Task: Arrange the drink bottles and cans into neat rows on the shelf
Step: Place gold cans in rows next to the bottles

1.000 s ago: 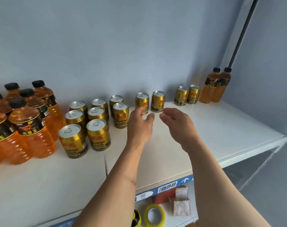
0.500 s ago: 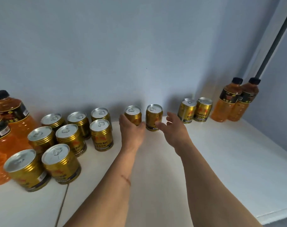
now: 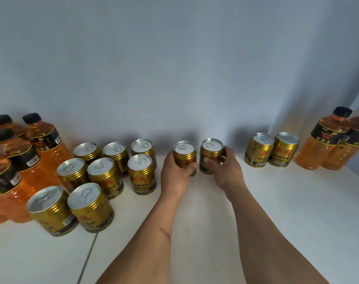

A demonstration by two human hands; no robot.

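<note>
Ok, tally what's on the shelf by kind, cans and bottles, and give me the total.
Cans: 12, namely 8 grouped at left, 1 in the left hand, 1 in the right hand, 2 at right.
Bottles: 6 in view, namely 4 at left, 2 at right; the frame edges may hide more.
Total: 18

Left bottles (image 3: 4,181) cropped by the edge; near cans (image 3: 51,210) seemingly blurred.

- Left hand (image 3: 175,173): forearm extended forward, fingers and thumb curled round a can (image 3: 184,154).
- Right hand (image 3: 223,169): forearm extended forward, gripping a second can (image 3: 211,153).
</note>
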